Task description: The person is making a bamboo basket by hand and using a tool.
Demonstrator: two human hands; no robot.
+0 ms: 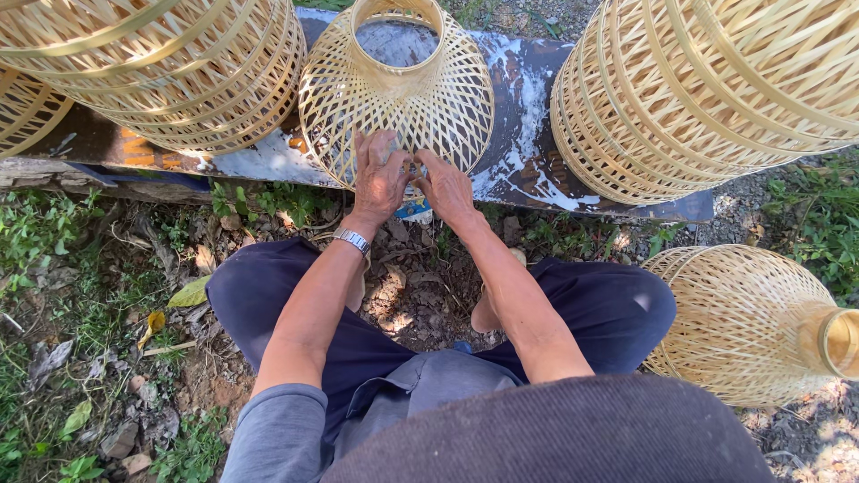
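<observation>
Woven bamboo basket point(395, 89), bell-shaped with an open neck, stood on a paint-streaked board point(528, 134) outdoors. The seated person's left hand point(380, 179) and right hand point(445, 186) pressed against its lower rim, fingers curled onto the lattice. Larger baskets point(698, 89) flanked it; another basket point(747, 326) lay on bare, weedy ground point(107, 295).

Outdoors, hard sunlight. Ground point(420, 295) is bare dirt with dry leaves, green weeds point(54, 233) at left and right. Weathered dark board with white paint smears point(528, 134) spans the top.
</observation>
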